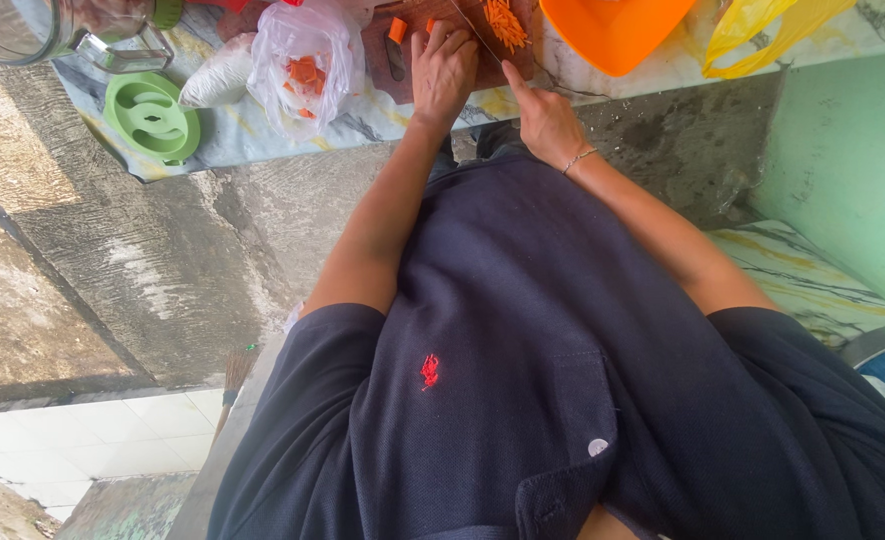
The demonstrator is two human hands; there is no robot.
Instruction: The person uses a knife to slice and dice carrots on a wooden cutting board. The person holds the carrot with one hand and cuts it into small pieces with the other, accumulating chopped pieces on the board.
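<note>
Scene: a person in a dark navy short-sleeved polo shirt (562, 380) stands at a marble-patterned counter (262, 140), seen from above looking down the chest.
Left hand: the left hand (442, 70) lies palm-down on a dark brown wooden cutting board (382, 45), fingers together and curled over a small orange carrot piece (429, 24); the piece is mostly hidden under the fingertips, so how firmly it is pinned cannot be told.
Right hand: the right hand (542, 115), a thin bracelet (579, 158) at the wrist, is closed around the handle of a knife with a thin steel blade (474, 28); the index finger runs along the top, and the handle itself is covered by the hand.
Knife: the blade slants across the board, just beside the left fingertips.
Cut carrot: a heap of fine orange carrot strips (507, 22) sits on the far right part of the board; another orange chunk (397, 30) lies near the board's left edge.
Left of the board: a clear plastic bag holding orange carrot chunks (304, 65), a white bag (220, 72) beside it, and a pale green round plastic lid (152, 117).
Right of the board: an orange plastic bowl (612, 30) and a yellow plastic bag (762, 25).
</note>
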